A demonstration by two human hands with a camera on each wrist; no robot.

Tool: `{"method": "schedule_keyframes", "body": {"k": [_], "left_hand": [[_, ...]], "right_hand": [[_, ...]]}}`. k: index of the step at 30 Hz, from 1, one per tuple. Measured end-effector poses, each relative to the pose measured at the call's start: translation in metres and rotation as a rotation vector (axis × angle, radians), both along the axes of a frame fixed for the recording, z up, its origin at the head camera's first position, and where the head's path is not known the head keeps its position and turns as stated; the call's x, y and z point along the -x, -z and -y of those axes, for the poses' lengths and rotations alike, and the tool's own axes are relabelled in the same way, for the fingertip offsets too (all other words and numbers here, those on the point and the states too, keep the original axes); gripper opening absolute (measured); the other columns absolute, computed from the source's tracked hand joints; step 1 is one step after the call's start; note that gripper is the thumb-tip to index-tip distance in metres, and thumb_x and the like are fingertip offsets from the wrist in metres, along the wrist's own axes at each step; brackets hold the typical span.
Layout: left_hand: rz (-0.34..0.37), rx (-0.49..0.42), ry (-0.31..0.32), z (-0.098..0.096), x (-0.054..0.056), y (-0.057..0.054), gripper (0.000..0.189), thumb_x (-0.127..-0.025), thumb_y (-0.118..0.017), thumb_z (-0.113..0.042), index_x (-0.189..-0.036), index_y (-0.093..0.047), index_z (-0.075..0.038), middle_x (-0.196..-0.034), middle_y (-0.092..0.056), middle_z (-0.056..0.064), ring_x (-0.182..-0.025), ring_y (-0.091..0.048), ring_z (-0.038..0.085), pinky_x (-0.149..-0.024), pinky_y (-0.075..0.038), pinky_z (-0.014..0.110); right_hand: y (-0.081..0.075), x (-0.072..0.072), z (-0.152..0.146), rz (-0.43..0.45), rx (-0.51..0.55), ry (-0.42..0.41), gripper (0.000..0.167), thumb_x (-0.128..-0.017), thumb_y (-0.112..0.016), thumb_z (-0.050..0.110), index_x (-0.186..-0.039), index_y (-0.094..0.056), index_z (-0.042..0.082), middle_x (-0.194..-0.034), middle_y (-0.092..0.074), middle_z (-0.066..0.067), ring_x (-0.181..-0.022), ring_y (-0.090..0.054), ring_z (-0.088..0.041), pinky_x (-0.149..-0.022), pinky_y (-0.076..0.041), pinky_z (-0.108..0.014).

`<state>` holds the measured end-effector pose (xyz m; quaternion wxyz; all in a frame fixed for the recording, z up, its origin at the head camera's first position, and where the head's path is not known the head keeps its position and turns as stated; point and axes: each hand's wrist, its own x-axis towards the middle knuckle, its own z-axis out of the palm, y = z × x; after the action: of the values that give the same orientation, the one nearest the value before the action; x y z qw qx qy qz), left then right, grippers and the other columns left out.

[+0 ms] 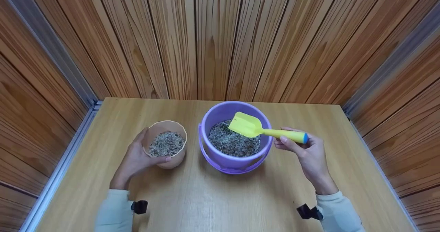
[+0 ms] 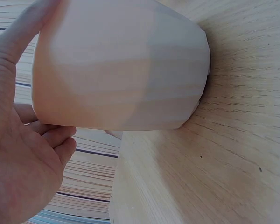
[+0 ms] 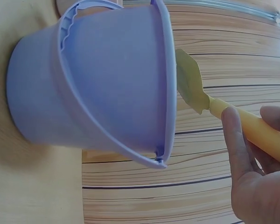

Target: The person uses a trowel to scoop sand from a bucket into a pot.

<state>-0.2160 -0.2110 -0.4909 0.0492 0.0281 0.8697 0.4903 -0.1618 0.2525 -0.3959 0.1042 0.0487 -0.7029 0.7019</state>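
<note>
My left hand (image 1: 142,156) holds a peach-coloured pot (image 1: 176,160) by its side, thumb in front and fingers behind. Grey-brown gravel (image 1: 167,143) lies inside that pot, which stands on the table. A purple bucket (image 1: 237,163) stands to its right, holding more of the same gravel (image 1: 233,139). In my right hand (image 1: 309,154) is a yellow toy shovel (image 1: 245,124), gripped by its handle between thumb and fingers. The shovel's blade is above the bucket's opening, and no gravel shows on it. The right wrist view shows the blade (image 3: 190,81) just past the bucket's rim.
The wooden table (image 1: 206,204) carries both containers. Wood-panelled walls (image 1: 220,43) rise behind it and on both sides. The bucket's handle (image 3: 84,109) hangs down along its front side. A few dark specks dot the tabletop in the left wrist view.
</note>
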Motion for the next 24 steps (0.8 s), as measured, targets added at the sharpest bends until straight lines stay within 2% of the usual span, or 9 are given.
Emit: {"method": "schedule_keyframes", "body": {"k": [6,11,14,18,21,24], "left_hand": [[0.013,-0.013,0.004,0.001,0.000,-0.001,0.138,-0.066,-0.095,-0.048,-0.162,-0.007,-0.001,-0.167,-0.012,0.022,-0.152,-0.014,0.041,-0.121,-0.020,0.057],[-0.017,0.035,0.013,0.000,-0.002,-0.005,0.142,-0.064,-0.095,-0.052,-0.162,-0.005,-0.003,-0.167,-0.010,0.023,-0.152,-0.014,0.043,-0.120,-0.021,0.059],[-0.053,0.072,0.017,-0.004,-0.002,-0.014,0.143,-0.063,-0.094,-0.053,-0.163,-0.004,-0.006,-0.168,-0.008,0.021,-0.152,-0.014,0.043,-0.119,-0.022,0.060],[-0.109,0.089,0.040,-0.017,-0.002,-0.031,0.142,-0.062,-0.094,-0.056,-0.164,-0.006,-0.009,-0.168,-0.008,0.017,-0.153,-0.013,0.041,-0.120,-0.021,0.061],[-0.165,0.080,0.073,-0.032,-0.002,-0.042,0.142,-0.061,-0.095,-0.055,-0.164,-0.009,-0.010,-0.168,-0.010,0.017,-0.153,-0.013,0.040,-0.120,-0.020,0.061],[-0.224,0.050,0.116,-0.049,-0.002,-0.049,0.142,-0.058,-0.097,-0.052,-0.163,-0.012,-0.008,-0.167,-0.014,0.018,-0.152,-0.016,0.039,-0.120,-0.020,0.059]], "right_hand": [[0.003,-0.001,-0.002,0.004,-0.008,0.003,0.031,-0.093,-0.068,-0.007,-0.123,-0.065,-0.012,-0.109,-0.072,-0.023,-0.090,-0.075,-0.032,-0.081,-0.060,-0.041],[0.003,-0.001,-0.002,0.000,-0.006,-0.006,0.032,-0.093,-0.069,-0.005,-0.123,-0.064,-0.014,-0.109,-0.071,-0.024,-0.090,-0.075,-0.032,-0.081,-0.059,-0.042],[0.003,0.000,-0.002,-0.004,-0.005,-0.008,0.030,-0.093,-0.069,-0.005,-0.122,-0.065,-0.012,-0.109,-0.071,-0.025,-0.090,-0.075,-0.032,-0.081,-0.059,-0.042],[0.004,0.000,-0.002,-0.001,-0.003,-0.007,0.029,-0.093,-0.069,-0.006,-0.121,-0.067,-0.011,-0.109,-0.071,-0.025,-0.090,-0.074,-0.032,-0.081,-0.060,-0.042],[0.004,0.001,-0.001,0.007,-0.002,-0.006,0.030,-0.093,-0.068,-0.007,-0.122,-0.066,-0.011,-0.109,-0.071,-0.024,-0.090,-0.074,-0.033,-0.081,-0.059,-0.042],[0.004,0.000,-0.001,0.015,-0.003,-0.005,0.031,-0.092,-0.068,-0.008,-0.123,-0.065,-0.013,-0.109,-0.071,-0.024,-0.091,-0.074,-0.033,-0.082,-0.060,-0.042]]}}
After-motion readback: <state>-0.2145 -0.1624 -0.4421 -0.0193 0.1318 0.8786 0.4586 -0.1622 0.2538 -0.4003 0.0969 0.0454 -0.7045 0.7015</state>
